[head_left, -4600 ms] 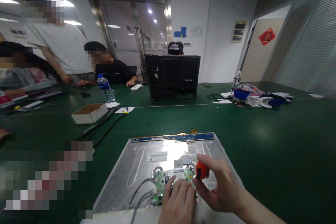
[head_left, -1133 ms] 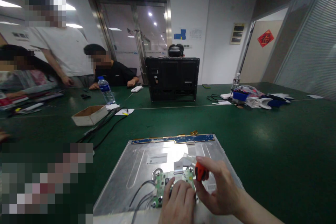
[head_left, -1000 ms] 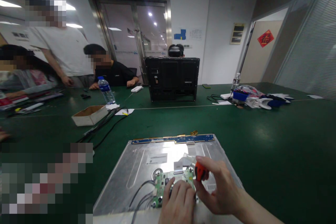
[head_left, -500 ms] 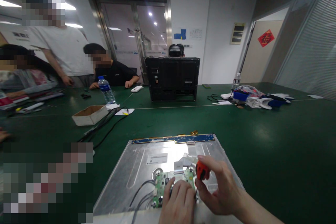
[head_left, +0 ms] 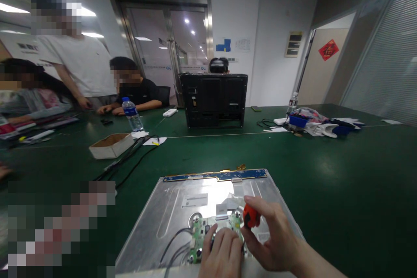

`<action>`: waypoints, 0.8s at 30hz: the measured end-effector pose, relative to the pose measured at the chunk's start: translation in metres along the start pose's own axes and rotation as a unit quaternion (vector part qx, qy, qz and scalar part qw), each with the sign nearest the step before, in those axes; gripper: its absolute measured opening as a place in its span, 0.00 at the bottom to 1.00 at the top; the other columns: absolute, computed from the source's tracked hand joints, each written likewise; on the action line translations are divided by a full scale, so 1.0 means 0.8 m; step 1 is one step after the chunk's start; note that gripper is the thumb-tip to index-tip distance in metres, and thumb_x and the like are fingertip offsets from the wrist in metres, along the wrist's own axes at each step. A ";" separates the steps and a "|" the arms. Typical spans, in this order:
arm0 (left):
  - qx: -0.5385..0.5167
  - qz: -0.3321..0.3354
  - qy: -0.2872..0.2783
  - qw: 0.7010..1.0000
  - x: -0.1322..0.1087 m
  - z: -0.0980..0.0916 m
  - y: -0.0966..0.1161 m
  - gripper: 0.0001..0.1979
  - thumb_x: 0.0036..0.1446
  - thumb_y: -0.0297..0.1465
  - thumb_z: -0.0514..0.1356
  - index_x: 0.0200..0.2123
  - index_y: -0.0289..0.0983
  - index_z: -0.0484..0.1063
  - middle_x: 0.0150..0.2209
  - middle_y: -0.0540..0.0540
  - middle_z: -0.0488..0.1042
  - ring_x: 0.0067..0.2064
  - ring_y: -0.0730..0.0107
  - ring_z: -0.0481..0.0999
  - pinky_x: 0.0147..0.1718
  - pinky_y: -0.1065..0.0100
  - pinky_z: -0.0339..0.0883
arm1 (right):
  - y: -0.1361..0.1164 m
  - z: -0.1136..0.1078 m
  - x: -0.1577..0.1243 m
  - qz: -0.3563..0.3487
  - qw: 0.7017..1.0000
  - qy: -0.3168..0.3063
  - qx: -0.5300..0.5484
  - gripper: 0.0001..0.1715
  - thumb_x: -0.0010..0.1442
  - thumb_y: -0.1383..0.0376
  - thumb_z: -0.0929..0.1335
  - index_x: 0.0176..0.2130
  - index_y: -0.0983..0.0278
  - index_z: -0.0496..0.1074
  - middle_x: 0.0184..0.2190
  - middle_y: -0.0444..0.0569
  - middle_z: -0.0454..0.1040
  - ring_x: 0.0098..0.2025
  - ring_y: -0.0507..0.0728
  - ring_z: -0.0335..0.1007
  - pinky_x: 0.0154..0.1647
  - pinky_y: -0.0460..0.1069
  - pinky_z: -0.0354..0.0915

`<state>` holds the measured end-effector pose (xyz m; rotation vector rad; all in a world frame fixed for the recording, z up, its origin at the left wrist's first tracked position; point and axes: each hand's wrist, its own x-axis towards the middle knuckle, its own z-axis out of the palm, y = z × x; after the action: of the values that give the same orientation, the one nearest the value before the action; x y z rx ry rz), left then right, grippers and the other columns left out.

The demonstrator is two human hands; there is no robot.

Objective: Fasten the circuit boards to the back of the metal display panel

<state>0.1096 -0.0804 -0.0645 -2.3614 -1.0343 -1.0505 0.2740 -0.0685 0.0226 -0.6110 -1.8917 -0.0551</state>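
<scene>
A green circuit board [head_left: 202, 231] lies on the metal back of a flat display panel [head_left: 169, 200]. My left hand [head_left: 223, 249] rests over the board, fingers stretched across it and the index a little apart; its thumb is hidden. Between the thumb and fingers of my right hand [head_left: 276, 234] is the red-orange and black handle of a screwdriver [head_left: 250, 216], held roughly upright at the board's right edge. Its tip is hard to make out. Dark cables [head_left: 177, 236] leave the board's left side. A blue circuit strip [head_left: 241, 174] runs along the panel's far edge.
On the green table [head_left: 319, 191] stand a large black monitor-like unit [head_left: 215, 100], an open cardboard box [head_left: 110, 147] with black cables beside it, and a water bottle [head_left: 132, 115]. A blue bin [head_left: 298, 120] with gloves sits right. Several people are across the table.
The view has tilted up slightly. My hands stay at the board, the right still holding the screwdriver. The seated person in black has drawn their hands leftward.
</scene>
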 end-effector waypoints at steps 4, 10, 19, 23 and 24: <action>0.010 0.005 0.002 1.000 -0.001 0.001 -0.002 0.12 0.68 0.21 0.48 0.36 0.40 0.68 0.33 0.51 0.74 0.37 0.68 0.77 0.57 0.62 0.60 | 0.000 -0.003 0.004 0.004 1.000 -0.008 0.018 0.31 0.58 0.75 0.61 0.61 0.67 0.57 0.30 0.45 0.74 0.26 0.53 0.69 0.24 0.47 0.67; 0.004 0.005 -0.003 1.000 -0.002 0.002 -0.002 0.12 0.68 0.22 0.49 0.35 0.40 0.68 0.32 0.51 0.74 0.37 0.68 0.76 0.58 0.62 0.59 | 0.000 -0.003 0.002 0.003 1.000 0.000 0.011 0.33 0.58 0.76 0.62 0.62 0.66 0.57 0.30 0.45 0.74 0.24 0.53 0.68 0.22 0.46 0.66; -0.048 -0.034 0.006 0.998 0.002 0.000 0.007 0.22 0.74 0.24 0.39 0.36 0.38 0.70 0.32 0.49 0.75 0.40 0.65 0.75 0.59 0.59 0.54 | 0.000 -0.004 0.000 -0.001 1.000 0.003 -0.024 0.31 0.60 0.74 0.62 0.62 0.63 0.57 0.28 0.43 0.74 0.24 0.53 0.69 0.21 0.47 0.65; -0.047 -0.039 0.000 0.998 0.004 -0.003 0.008 0.21 0.72 0.23 0.41 0.36 0.39 0.71 0.34 0.49 0.76 0.40 0.65 0.75 0.58 0.59 0.54 | 0.000 -0.007 0.004 0.001 1.000 -0.012 -0.006 0.32 0.59 0.73 0.61 0.63 0.65 0.57 0.29 0.44 0.74 0.25 0.54 0.69 0.23 0.48 0.66; -0.046 -0.039 -0.001 0.998 0.004 -0.003 0.008 0.21 0.72 0.23 0.41 0.36 0.39 0.71 0.34 0.49 0.76 0.40 0.65 0.76 0.58 0.59 0.55 | 0.000 -0.007 0.004 0.002 1.000 -0.016 0.001 0.33 0.59 0.73 0.61 0.63 0.65 0.57 0.30 0.45 0.74 0.25 0.54 0.69 0.23 0.48 0.66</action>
<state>0.1145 -0.0847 -0.0605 -2.4109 -1.1097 -1.1470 0.2781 -0.0694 0.0280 -0.6174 -1.9218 -0.0418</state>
